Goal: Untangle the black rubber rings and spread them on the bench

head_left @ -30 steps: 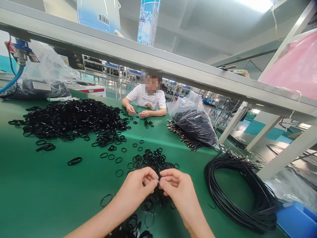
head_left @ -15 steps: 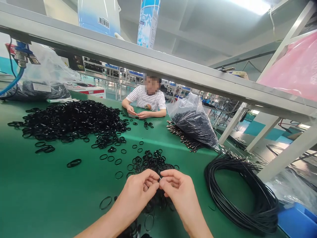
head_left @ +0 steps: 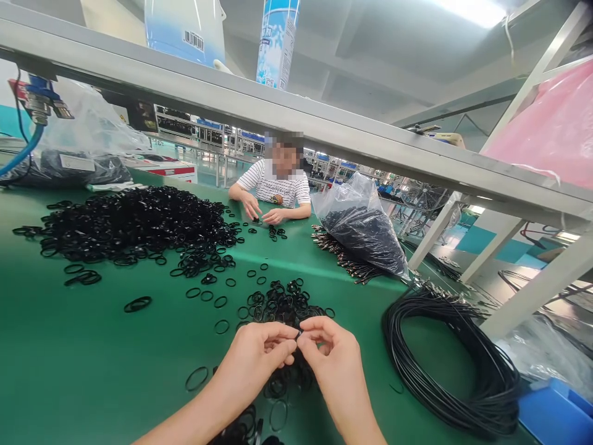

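My left hand (head_left: 262, 352) and my right hand (head_left: 331, 352) meet fingertip to fingertip at the lower middle of the view. Both are closed in a pinch on a tiny dark piece (head_left: 299, 334), mostly covered by the fingers, so its kind cannot be told. Beneath and behind them lies a loose heap of thin black rings (head_left: 282, 301). More black rings (head_left: 238, 426) lie nearer to me, below my wrists. A single ring (head_left: 197, 378) rests flat just left of my left forearm.
A large heap of black rings (head_left: 139, 222) covers the left of the green table (head_left: 92, 371). To the right lie a coil of black cable (head_left: 393, 346), a blue bin (head_left: 556, 408) and a clear bag (head_left: 365, 235). A co-worker (head_left: 278, 191) sits opposite. A metal shelf beam (head_left: 278, 117) crosses above.
My fingertips have shifted slightly against each other around the dark piece, and my right forearm has moved a little left. Across the table, the co-worker's hands have parted and lowered toward the tabletop.
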`<action>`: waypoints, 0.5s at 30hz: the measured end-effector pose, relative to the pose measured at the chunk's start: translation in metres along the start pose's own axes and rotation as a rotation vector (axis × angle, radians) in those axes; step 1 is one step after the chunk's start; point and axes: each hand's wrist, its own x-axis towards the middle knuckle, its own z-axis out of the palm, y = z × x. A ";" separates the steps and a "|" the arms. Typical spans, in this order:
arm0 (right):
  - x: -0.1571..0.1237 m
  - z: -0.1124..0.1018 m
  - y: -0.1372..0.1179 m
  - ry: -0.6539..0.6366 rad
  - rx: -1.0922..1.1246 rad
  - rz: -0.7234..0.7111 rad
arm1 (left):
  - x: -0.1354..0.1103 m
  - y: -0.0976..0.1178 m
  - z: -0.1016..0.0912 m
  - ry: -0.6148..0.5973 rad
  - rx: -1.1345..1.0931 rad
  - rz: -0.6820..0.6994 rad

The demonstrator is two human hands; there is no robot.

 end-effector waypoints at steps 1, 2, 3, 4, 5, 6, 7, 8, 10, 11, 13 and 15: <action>0.000 0.001 0.001 0.005 0.000 -0.003 | 0.000 0.000 0.000 -0.003 -0.012 -0.004; -0.001 0.001 0.001 0.009 0.001 -0.006 | 0.000 0.000 0.000 -0.007 -0.023 -0.008; -0.001 0.002 0.002 0.011 0.004 -0.010 | 0.000 0.000 0.000 -0.010 -0.031 -0.013; -0.001 0.002 0.002 0.011 0.009 -0.012 | 0.001 -0.001 0.000 -0.012 -0.039 -0.017; -0.001 0.002 0.002 0.012 0.013 -0.012 | 0.001 -0.001 0.000 -0.013 -0.045 -0.019; -0.002 0.002 0.002 0.014 0.016 -0.010 | 0.001 -0.002 0.000 -0.014 -0.050 -0.019; -0.002 0.002 0.001 0.018 0.017 -0.005 | 0.001 -0.003 0.000 -0.013 -0.053 -0.015; -0.002 0.003 0.001 0.024 0.020 -0.001 | 0.001 -0.004 0.001 -0.013 -0.055 -0.012; -0.003 0.004 0.001 0.030 0.043 0.007 | 0.000 -0.005 0.003 -0.016 -0.053 -0.003; -0.003 0.005 0.000 0.029 0.063 0.009 | 0.000 -0.005 0.004 -0.018 -0.051 0.002; -0.003 0.008 0.000 0.028 0.103 0.011 | 0.000 -0.005 0.005 -0.019 -0.055 0.011; -0.003 0.009 0.000 0.032 0.129 0.015 | 0.001 -0.004 0.006 -0.016 -0.067 0.009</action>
